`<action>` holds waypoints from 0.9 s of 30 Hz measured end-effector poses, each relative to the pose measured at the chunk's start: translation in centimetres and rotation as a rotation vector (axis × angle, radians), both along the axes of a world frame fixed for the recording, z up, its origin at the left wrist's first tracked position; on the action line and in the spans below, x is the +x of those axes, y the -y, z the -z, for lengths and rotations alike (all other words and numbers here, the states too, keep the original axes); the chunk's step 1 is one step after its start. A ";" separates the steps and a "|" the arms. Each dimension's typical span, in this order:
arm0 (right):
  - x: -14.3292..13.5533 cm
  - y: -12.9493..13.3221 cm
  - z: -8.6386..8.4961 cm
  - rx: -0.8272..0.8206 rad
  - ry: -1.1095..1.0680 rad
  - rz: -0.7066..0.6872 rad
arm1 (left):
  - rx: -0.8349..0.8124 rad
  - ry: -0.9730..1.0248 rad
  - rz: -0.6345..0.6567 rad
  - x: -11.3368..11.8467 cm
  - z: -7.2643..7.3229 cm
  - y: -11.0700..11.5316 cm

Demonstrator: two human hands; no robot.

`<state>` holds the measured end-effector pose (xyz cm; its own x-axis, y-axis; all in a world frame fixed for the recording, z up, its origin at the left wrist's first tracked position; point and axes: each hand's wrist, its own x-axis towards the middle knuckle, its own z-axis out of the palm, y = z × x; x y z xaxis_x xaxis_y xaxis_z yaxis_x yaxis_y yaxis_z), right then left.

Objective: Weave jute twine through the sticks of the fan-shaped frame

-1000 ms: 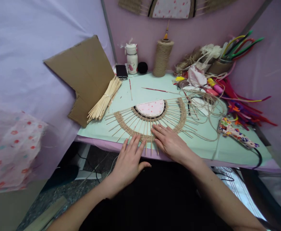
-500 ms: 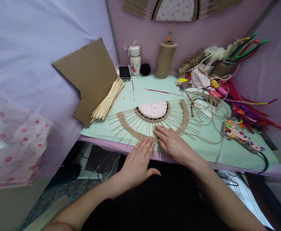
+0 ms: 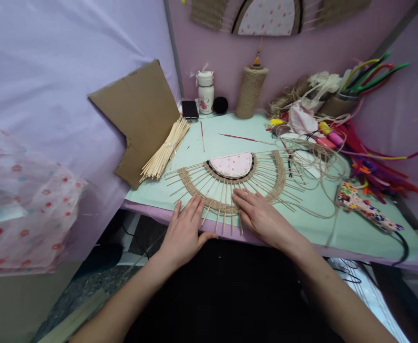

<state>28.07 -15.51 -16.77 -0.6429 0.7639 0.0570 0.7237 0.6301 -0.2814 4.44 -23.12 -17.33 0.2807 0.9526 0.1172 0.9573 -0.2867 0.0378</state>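
Note:
A half-round woven fan of thin sticks and jute twine (image 3: 226,207) lies on the pale green table, with its curved side toward me. At its straight side sits a white fabric half-circle (image 3: 232,165) with pink spots, edged in black and brown. My left hand (image 3: 184,228) rests flat on the woven band at the fan's lower left, thumb stretched out to the side. Over the band right of the middle lies my right hand (image 3: 260,214), fingers extended and covering part of the sticks. Neither hand grips anything.
A bundle of sticks (image 3: 166,150) lies against bent cardboard (image 3: 137,114) at left. A twine cone (image 3: 251,93), a white bottle (image 3: 206,93) and a black ball (image 3: 220,105) stand behind. Tangled twine, pipe cleaners (image 3: 373,157) and a patterned glue gun (image 3: 368,209) crowd the right.
My left hand has slid left along the woven band, away from my right hand, uncovering more sticks at the middle. My right hand stays at nearly the same spot on the fan.

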 end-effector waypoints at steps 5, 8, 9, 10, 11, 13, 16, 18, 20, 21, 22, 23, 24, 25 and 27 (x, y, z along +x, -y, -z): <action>-0.2 0.0 -0.1 -0.001 0.019 0.010 | 0.019 -0.009 -0.036 -1.5 -0.5 -2.3; -0.2 0.0 0.0 0.022 0.018 0.006 | -0.020 -0.024 -0.042 -2.0 -0.4 -2.5; -0.1 0.0 0.0 0.027 0.012 0.003 | -0.023 -0.028 -0.046 -2.1 -0.4 -2.3; -0.1 0.0 0.1 0.029 0.004 0.000 | -0.023 -0.031 -0.048 -2.2 -0.4 -2.2; 0.0 0.0 0.1 0.028 -0.004 -0.005 | -0.024 -0.033 -0.045 -2.3 -0.4 -2.0; 0.0 0.0 0.2 0.024 -0.017 -0.012 | -0.030 -0.032 -0.044 -2.6 -0.5 -2.1; 0.0 0.0 0.3 0.025 -0.017 -0.008 | -0.015 -0.026 -0.077 -3.4 -0.7 -3.0; 0.0 0.0 0.3 0.024 -0.007 -0.004 | -0.018 -0.031 -0.102 -4.0 -0.8 -3.7; -0.1 0.0 0.2 0.017 0.001 -0.005 | -0.028 -0.046 -0.116 -4.4 -0.9 -4.1; -0.1 0.0 0.1 0.012 0.003 -0.003 | -0.029 -0.053 -0.121 -4.5 -0.9 -4.1; -0.1 0.0 0.1 0.005 0.004 0.000 | -0.026 -0.057 -0.126 -4.6 -1.0 -4.1; -0.2 0.1 0.0 0.000 0.003 0.003 | -0.019 -0.058 -0.130 -4.6 -1.0 -4.0; -0.2 0.1 0.0 -0.003 0.001 0.007 | -0.014 -0.056 -0.133 -4.5 -0.9 -3.9; -0.2 0.1 0.0 -0.005 0.000 0.008 | -0.013 -0.053 -0.130 -4.4 -0.9 -3.8; -0.2 0.1 0.0 -0.010 0.004 0.009 | -0.027 -0.046 -0.101 -4.1 -0.7 -3.6</action>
<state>27.85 -15.59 -16.74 -0.6360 0.7703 0.0473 0.7306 0.6207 -0.2846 0.30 -19.50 -16.62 0.1875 0.9790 0.0801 0.9822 -0.1881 -0.0001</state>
